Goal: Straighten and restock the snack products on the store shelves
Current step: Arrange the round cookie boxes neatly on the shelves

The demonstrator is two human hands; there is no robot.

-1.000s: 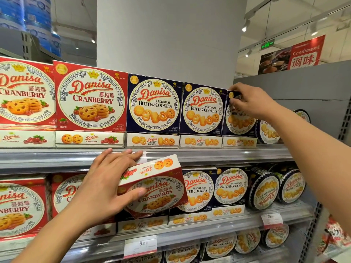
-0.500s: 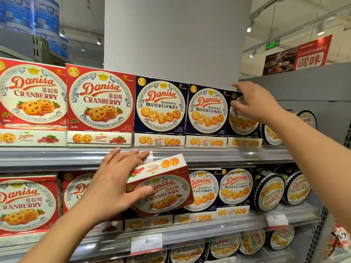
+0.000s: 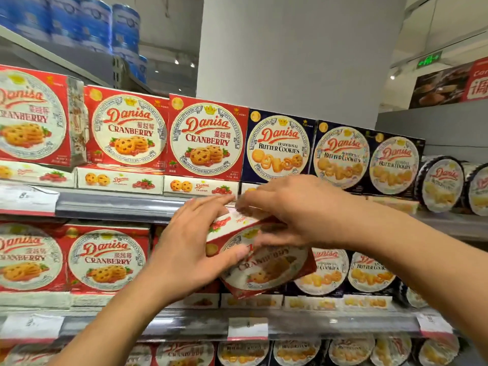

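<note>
A red Danisa cranberry cookie box (image 3: 266, 270) is held tilted in front of the middle shelf. My left hand (image 3: 192, 249) grips its left side, fingers over the top and thumb on the front. My right hand (image 3: 293, 212) has come down onto the box's top right edge, its fingers curled over it and its thumb across the front. On the upper shelf stand red cranberry boxes (image 3: 206, 136) on the left and blue butter cookie boxes (image 3: 280, 146) on the right. The picture is blurred by motion.
Round cookie tins (image 3: 443, 186) stand at the right end of the upper shelf. More cranberry boxes (image 3: 105, 260) and butter cookie boxes (image 3: 369, 270) fill the middle shelf. Price tags (image 3: 247, 328) hang on the shelf rails. A white pillar (image 3: 290, 54) rises behind.
My right hand left the blue butter cookie box on the upper shelf and dropped down onto the held cranberry box. The view shifted left, showing more red boxes.
</note>
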